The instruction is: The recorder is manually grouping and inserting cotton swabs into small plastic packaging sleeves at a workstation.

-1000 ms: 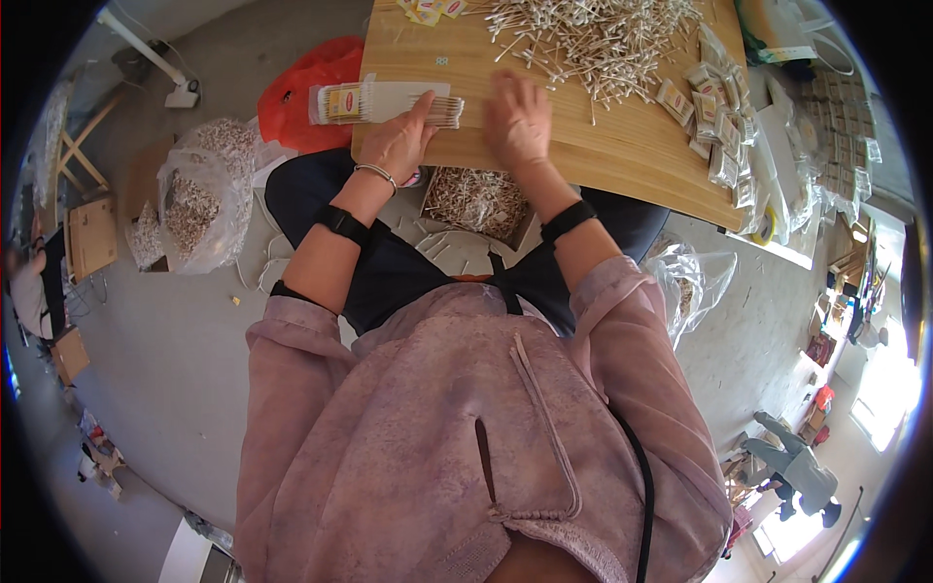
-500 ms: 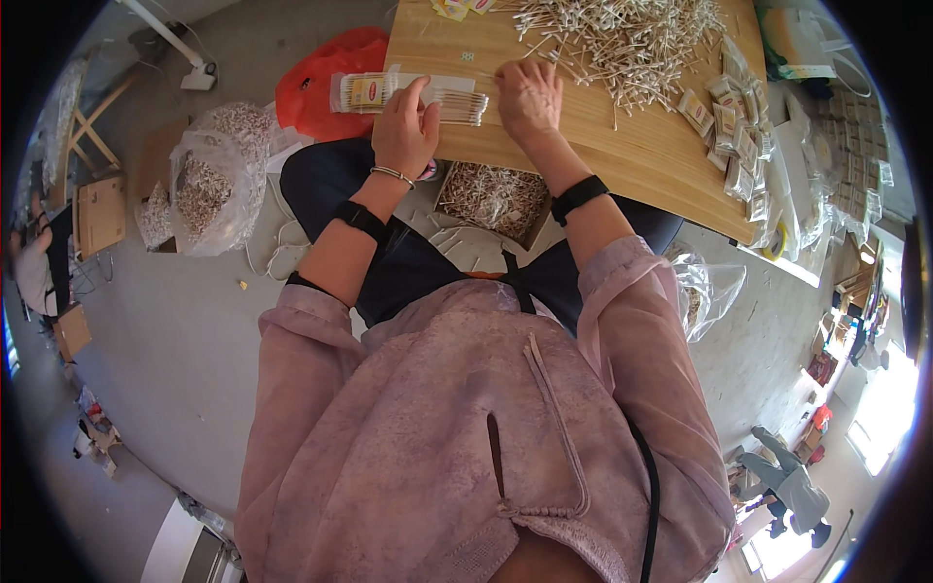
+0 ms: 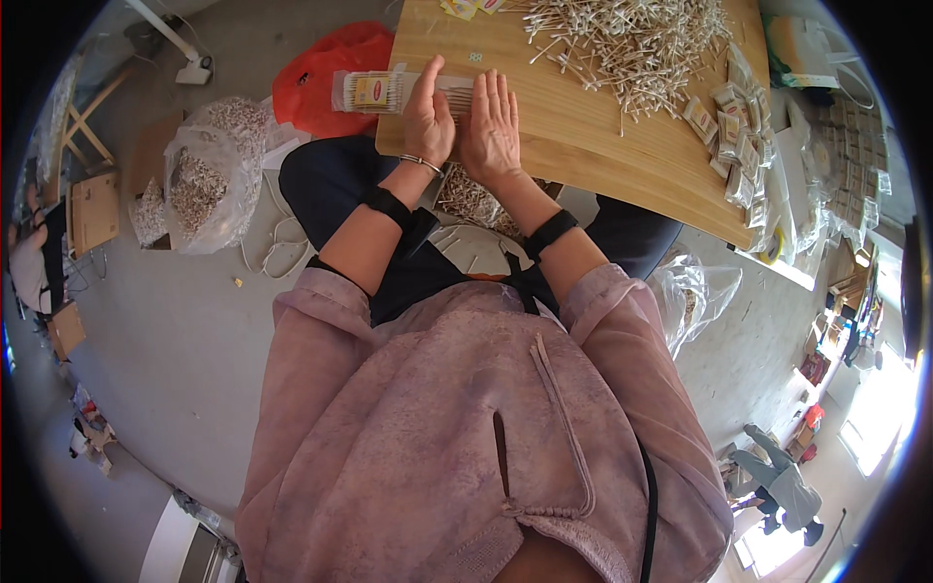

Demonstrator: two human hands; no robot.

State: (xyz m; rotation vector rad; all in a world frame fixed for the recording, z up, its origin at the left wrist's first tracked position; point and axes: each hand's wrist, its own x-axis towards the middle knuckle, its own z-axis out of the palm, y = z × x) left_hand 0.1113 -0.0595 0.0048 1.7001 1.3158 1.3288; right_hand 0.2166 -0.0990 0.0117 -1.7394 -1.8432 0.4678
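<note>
A row of cotton swabs [image 3: 455,94] lies near the table's front edge, partly hidden between my two hands. My left hand [image 3: 426,121] stands on edge at its left, fingers stretched out and thumb apart. Against the right end of the row, my right hand [image 3: 491,136] is held flat with straight fingers. Neither hand is closed round the swabs. Just left of my left hand lies a clear plastic pack of cotton swabs [image 3: 381,92] with a yellow and red label, reaching past the table's left edge.
A large heap of loose cotton swabs [image 3: 632,49] covers the table's [image 3: 583,146] far part. Filled small packs [image 3: 734,146] are piled at its right edge. Below the front edge sits a box of swabs [image 3: 462,194]. A red plastic bag [image 3: 326,83] and a clear bag of swabs [image 3: 199,185] are at left.
My right hand has moved left, its bent fingers now straightened flat against the swabs. My left hand has shifted right, so the two hands are close together with the swabs between them.
</note>
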